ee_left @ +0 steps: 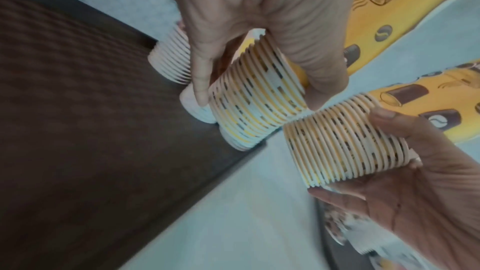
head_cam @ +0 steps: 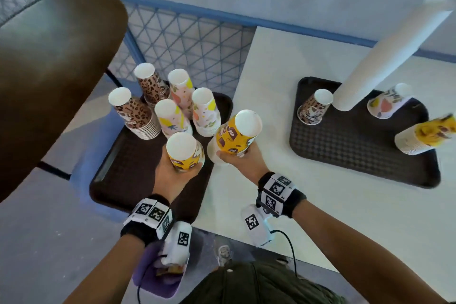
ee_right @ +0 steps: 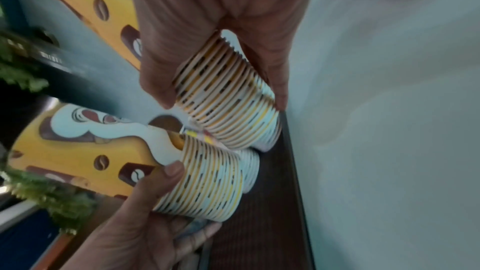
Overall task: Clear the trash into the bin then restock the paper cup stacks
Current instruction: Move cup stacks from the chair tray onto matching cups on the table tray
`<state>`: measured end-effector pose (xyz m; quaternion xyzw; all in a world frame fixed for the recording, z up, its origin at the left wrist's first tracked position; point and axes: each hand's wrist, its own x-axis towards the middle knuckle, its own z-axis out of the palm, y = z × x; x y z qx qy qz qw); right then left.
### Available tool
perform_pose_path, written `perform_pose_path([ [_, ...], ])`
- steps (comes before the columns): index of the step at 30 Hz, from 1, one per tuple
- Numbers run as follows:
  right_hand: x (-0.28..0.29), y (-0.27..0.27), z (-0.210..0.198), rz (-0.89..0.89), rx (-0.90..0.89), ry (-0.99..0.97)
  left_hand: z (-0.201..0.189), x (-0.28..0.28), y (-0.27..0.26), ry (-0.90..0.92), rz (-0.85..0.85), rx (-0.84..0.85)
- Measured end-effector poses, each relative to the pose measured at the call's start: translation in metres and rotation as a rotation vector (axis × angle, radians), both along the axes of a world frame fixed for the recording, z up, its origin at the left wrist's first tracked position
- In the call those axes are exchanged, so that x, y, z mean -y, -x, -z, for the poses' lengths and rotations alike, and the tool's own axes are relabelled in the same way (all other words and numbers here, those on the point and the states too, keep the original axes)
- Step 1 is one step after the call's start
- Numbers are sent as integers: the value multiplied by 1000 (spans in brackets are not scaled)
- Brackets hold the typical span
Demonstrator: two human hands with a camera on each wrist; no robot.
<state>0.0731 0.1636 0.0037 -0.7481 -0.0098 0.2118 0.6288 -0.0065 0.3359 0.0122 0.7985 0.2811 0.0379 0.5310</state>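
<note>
My left hand [head_cam: 183, 168] grips the rim end of a yellow coffee-print cup stack [head_cam: 183, 153] above the near corner of the left tray [head_cam: 118, 175]. In the left wrist view its fingers [ee_left: 319, 81] and thumb wrap that left stack [ee_left: 257, 100]. Just right of it, my right hand [head_cam: 234, 158] grips a second yellow stack [head_cam: 238, 134], tilted over the table's edge. The right wrist view shows this right stack [ee_right: 226, 106] in my right hand [ee_right: 223, 104], close above the left hand's stack [ee_right: 207, 182]. Both stacks are held bottom-up.
Leopard [head_cam: 138, 116] and floral [head_cam: 181, 89] stacks stand on the left tray. On the white table [head_cam: 271, 205], a right tray [head_cam: 345, 155] carries a leopard stack, a tall white stack [head_cam: 385, 57], a floral stack and a yellow stack [head_cam: 419, 138]. A purple bin [head_cam: 158, 281] sits below.
</note>
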Motion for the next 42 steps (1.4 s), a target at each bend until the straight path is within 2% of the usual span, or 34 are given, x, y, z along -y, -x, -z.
perform_pose_path([
  [5, 124, -14, -30, 241, 77, 8, -12, 82, -55, 75, 293, 45],
  [9, 238, -16, -47, 456, 141, 43, -24, 178, -96, 66, 550, 62],
  [14, 366, -9, -65, 676, 206, 79, -43, 308, -154, 151, 789, 141],
  [19, 450, -8, -82, 750, 226, 129, -64, 415, -207, 145, 894, 217],
  [24, 498, -25, -100, 754, 230, 160, -80, 482, -246, 155, 916, 222],
  [31, 531, -50, -136, 710, 237, 192, -64, 526, -262, 19, 957, 106],
  [35, 529, -63, -158, 662, 252, 169, -45, 522, -257, 36, 989, 26],
  [37, 523, -72, -169, 631, 272, 157, -40, 513, -248, -62, 1008, -7],
  [39, 516, -83, -176, 600, 284, 161, -29, 494, -230, -222, 1013, 60],
  [42, 500, -102, -182, 553, 323, 202, -2, 448, -186, -339, 1082, 196],
])
